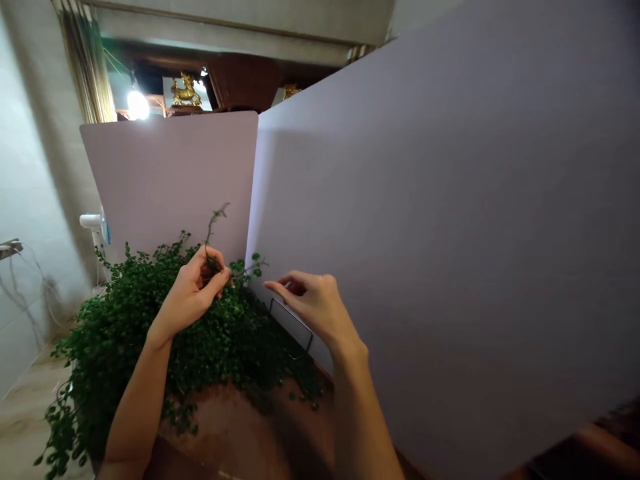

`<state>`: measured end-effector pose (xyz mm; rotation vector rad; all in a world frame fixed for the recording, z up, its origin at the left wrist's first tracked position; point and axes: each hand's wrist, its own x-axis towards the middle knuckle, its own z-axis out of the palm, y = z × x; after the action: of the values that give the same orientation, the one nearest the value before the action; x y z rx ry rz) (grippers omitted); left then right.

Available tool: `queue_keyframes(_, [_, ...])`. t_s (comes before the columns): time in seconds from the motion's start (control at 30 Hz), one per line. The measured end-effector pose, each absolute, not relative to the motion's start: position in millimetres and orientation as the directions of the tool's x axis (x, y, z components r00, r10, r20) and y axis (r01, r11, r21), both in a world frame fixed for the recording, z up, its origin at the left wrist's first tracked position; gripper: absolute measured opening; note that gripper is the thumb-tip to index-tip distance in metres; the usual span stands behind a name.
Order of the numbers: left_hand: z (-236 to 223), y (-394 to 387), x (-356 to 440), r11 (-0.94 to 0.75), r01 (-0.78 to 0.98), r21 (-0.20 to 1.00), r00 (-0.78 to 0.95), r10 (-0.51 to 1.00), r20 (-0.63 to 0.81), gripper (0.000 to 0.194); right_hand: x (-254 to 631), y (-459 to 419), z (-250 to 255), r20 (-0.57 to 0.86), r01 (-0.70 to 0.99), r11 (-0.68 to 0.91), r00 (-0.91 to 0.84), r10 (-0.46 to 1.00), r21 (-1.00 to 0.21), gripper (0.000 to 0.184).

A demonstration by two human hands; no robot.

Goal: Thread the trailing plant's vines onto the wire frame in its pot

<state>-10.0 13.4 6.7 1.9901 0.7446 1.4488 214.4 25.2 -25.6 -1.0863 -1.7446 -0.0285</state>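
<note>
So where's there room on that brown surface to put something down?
Likely the bare patch of brown surface between the left forearm and right forearm, in front of the leafy greens. Left and farther back, it's crowded with greens.

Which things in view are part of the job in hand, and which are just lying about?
In the job:
- left hand, holding a leafy sprig
- right hand, beside it
- heap of greenery

Just around, it seems:
- lit bulb
- gold figurine
- curtain
- pale panels

Left hand [193, 287] gripping a leafy sprig [213, 230]
</note>
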Motion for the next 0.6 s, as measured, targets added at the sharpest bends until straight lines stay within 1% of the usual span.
queue_keyframes(0.1, [4,13,-8,-0.688,0.143,0.712,0.274,0.718,0.639,0.014,213,11,-19,0.882,0.611,0.723,-0.084,0.463,-0.321,0.02])
queue_keyframes(0.2, [3,14,-6,-0.676,0.144,0.723,0.264,0.73,0.63,0.015,208,-4,-11,0.957,0.579,0.799,-0.102,0.272,-0.165,0.016])
queue_keyframes(0.27, [3,15,-5,-0.669,0.15,0.728,0.259,0.737,0.624,0.015,204,-10,-7,0.97,0.569,0.814,-0.115,0.217,-0.115,0.013])
queue_keyframes(0.33, [3,15,-4,-0.671,0.141,0.727,0.259,0.734,0.627,0.016,202,-12,-5,0.967,0.57,0.817,-0.144,0.211,-0.093,0.01])
queue_keyframes(0.43, [2,14,-2,-0.672,0.118,0.731,0.265,0.731,0.629,0.015,203,-15,-3,0.955,0.555,0.828,-0.192,0.228,-0.086,0.015])
queue_keyframes(0.5, [2,14,-1,-0.666,0.115,0.737,0.275,0.734,0.621,0.015,204,-17,-2,0.943,0.516,0.85,-0.219,0.252,-0.107,0.02])
queue_keyframes(0.6, [2,13,0,-0.658,0.097,0.747,0.304,0.734,0.607,0.014,206,-19,-1,0.911,0.443,0.879,-0.267,0.315,-0.174,0.03])
